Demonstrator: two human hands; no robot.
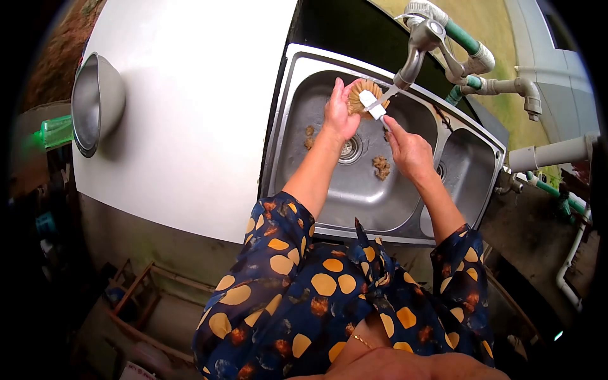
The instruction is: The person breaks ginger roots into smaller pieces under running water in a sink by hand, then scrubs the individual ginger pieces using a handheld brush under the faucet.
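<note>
Over the left basin of a steel double sink (pixel 297 76), my left hand (pixel 339 114) holds a round brown ridged mushroom (pixel 362 95) up under the tap (pixel 418 47). My right hand (pixel 408 149) grips a small knife whose white blade (pixel 373 104) lies against the mushroom's underside. Brown scraps (pixel 381 166) lie on the basin floor near the drain (pixel 349 149), with more scraps (pixel 310 136) at the left.
A white counter (pixel 190 114) stretches left of the sink, carrying a steel bowl (pixel 95 101) at its far left edge. Green and white pipes (pixel 500 82) run behind the tap. The right basin (pixel 465 171) is smaller. A wooden frame (pixel 145 297) stands below the counter.
</note>
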